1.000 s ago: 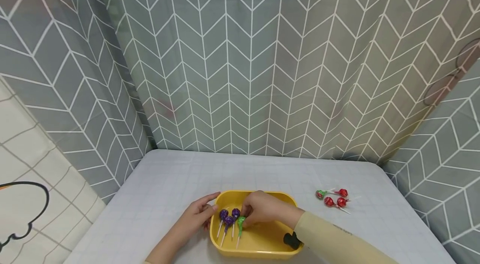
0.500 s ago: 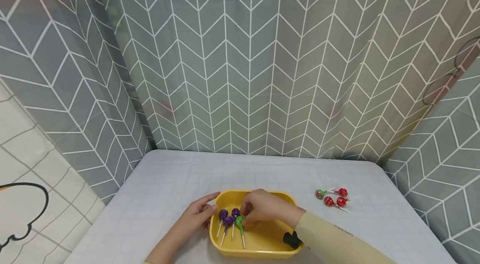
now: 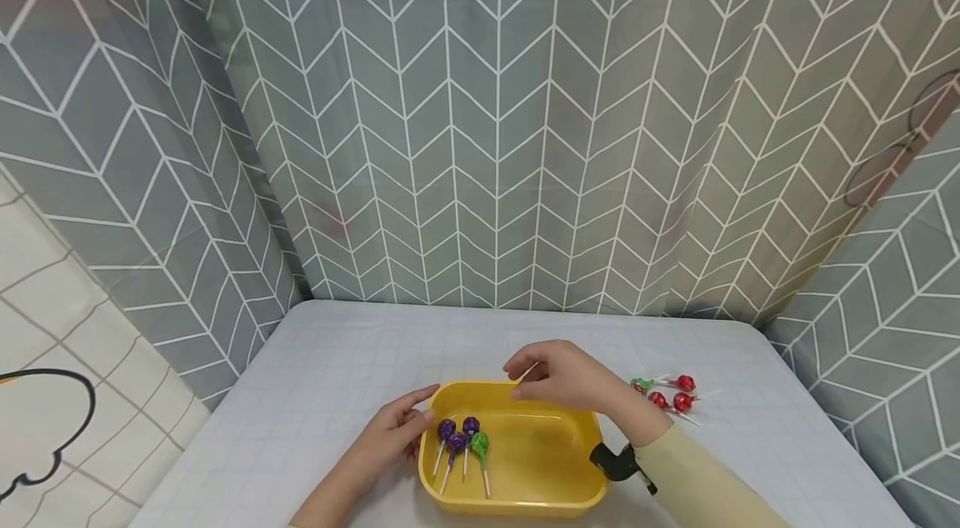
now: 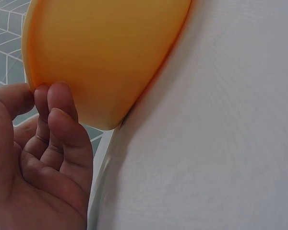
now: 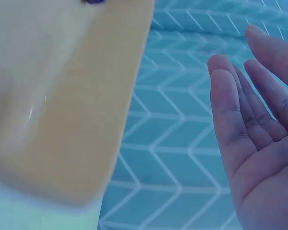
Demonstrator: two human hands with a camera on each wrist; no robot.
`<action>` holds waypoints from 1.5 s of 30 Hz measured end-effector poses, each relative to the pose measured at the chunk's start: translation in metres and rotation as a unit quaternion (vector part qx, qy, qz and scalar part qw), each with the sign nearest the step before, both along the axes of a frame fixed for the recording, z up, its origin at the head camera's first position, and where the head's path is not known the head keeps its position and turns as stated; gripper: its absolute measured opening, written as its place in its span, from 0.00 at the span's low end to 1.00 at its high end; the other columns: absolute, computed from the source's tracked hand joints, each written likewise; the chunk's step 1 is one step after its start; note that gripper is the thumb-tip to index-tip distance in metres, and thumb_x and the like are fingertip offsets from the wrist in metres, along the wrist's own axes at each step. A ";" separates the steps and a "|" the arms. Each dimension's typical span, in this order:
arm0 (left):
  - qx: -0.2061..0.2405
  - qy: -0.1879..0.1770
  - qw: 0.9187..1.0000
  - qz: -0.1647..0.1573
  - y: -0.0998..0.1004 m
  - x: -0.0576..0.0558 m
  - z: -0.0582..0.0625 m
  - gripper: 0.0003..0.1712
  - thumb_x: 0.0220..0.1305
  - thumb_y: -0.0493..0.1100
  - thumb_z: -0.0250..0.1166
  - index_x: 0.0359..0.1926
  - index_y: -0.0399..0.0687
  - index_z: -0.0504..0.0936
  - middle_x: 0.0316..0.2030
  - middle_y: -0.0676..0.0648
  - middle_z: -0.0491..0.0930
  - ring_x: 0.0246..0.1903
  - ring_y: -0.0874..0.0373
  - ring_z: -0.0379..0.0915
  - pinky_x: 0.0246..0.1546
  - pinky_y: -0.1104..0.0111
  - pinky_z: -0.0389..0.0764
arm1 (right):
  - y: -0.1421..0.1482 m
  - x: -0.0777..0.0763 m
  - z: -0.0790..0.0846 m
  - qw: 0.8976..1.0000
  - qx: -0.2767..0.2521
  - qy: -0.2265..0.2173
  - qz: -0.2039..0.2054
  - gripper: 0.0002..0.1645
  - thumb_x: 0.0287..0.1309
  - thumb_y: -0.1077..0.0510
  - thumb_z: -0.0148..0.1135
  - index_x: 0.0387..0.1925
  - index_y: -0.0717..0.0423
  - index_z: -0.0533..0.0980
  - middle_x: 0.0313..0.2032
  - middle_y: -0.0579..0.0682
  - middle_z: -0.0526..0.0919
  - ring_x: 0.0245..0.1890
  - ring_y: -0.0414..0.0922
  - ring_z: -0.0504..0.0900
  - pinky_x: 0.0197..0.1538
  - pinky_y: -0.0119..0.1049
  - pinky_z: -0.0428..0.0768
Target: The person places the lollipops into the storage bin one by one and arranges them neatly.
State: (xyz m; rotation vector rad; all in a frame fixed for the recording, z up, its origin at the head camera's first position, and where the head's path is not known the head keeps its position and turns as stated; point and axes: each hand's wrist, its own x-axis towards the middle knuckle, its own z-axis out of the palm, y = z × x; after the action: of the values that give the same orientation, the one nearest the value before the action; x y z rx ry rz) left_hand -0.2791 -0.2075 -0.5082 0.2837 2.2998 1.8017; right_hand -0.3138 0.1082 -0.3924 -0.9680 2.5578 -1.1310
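A yellow plastic basin (image 3: 540, 503) sits at the table's front. Inside, at its left, three purple lollipops (image 3: 457, 443) and one green lollipop (image 3: 480, 445) lie side by side with sticks toward the near side. My left hand (image 3: 390, 436) grips the basin's left rim, thumb at the edge and fingers against the outer wall (image 4: 110, 57) in the left wrist view. Over the far rim, raised above the basin, my right hand (image 3: 566, 378) holds nothing; its fingers are loosely bent and parted from the thumb, as the right wrist view shows the hand (image 5: 259, 139) beside the basin.
Right of the basin, red lollipops (image 3: 682, 402) and a green lollipop (image 3: 641, 386) lie in a loose cluster on the white-covered table (image 3: 360, 353). A black wrist mount (image 3: 618, 463) hangs beneath the right forearm, near the basin's right rim. A patterned curtain (image 3: 480, 136) stands behind.
My right hand has let go of the green lollipop, now beside the purple ones, and has risen away toward the far right. The left hand has stayed on the rim.
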 end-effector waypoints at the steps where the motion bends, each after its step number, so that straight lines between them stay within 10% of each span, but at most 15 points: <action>1: 0.000 0.000 1.000 0.001 0.000 0.000 0.000 0.33 0.72 0.54 0.60 0.71 0.47 0.67 0.27 0.43 0.79 0.21 0.55 0.72 0.22 0.67 0.78 | 0.007 0.000 0.001 1.000 -0.007 -0.001 -0.014 0.16 0.57 0.48 0.73 0.46 0.45 0.82 0.43 0.43 0.84 0.40 0.39 0.84 0.44 0.33 0.82; 14: -0.001 -0.008 1.000 0.002 0.000 0.001 0.001 0.33 0.72 0.55 0.59 0.71 0.48 0.67 0.26 0.44 0.78 0.21 0.55 0.72 0.23 0.67 0.78 | 0.080 -0.004 -0.005 0.991 -0.050 -0.017 -0.123 0.21 0.57 0.47 0.72 0.50 0.50 0.81 0.48 0.47 0.83 0.46 0.46 0.83 0.47 0.38 0.82; 21: 0.004 -0.011 1.000 0.004 0.000 0.002 -0.001 0.35 0.69 0.58 0.61 0.71 0.49 0.67 0.27 0.44 0.79 0.21 0.55 0.72 0.23 0.67 0.78 | 0.104 -0.007 -0.016 0.976 -0.035 -0.062 -0.204 0.20 0.57 0.46 0.72 0.50 0.43 0.81 0.47 0.48 0.84 0.31 0.50 0.79 0.15 0.34 0.67; 30: 0.008 -0.016 1.000 0.001 0.000 0.001 -0.003 0.36 0.69 0.59 0.61 0.72 0.49 0.67 0.28 0.43 0.79 0.22 0.55 0.72 0.24 0.67 0.79 | 0.132 -0.024 -0.040 0.975 -0.044 -0.035 -0.213 0.24 0.59 0.48 0.70 0.54 0.55 0.80 0.51 0.55 0.82 0.48 0.48 0.82 0.46 0.41 0.82; 45: 0.009 -0.015 1.000 -0.001 0.001 -0.001 -0.002 0.37 0.69 0.58 0.61 0.72 0.47 0.66 0.27 0.44 0.78 0.22 0.56 0.72 0.23 0.67 0.78 | 0.156 -0.035 -0.062 0.966 0.033 -0.014 -0.257 0.21 0.61 0.58 0.68 0.54 0.61 0.79 0.49 0.55 0.83 0.49 0.51 0.81 0.50 0.45 0.81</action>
State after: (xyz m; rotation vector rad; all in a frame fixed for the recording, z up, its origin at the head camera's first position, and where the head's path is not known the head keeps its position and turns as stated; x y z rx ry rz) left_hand -0.2798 -0.2068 -0.5101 0.2610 2.2635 1.8149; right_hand -0.3483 0.2647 -0.4544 -0.2654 2.8860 -1.1429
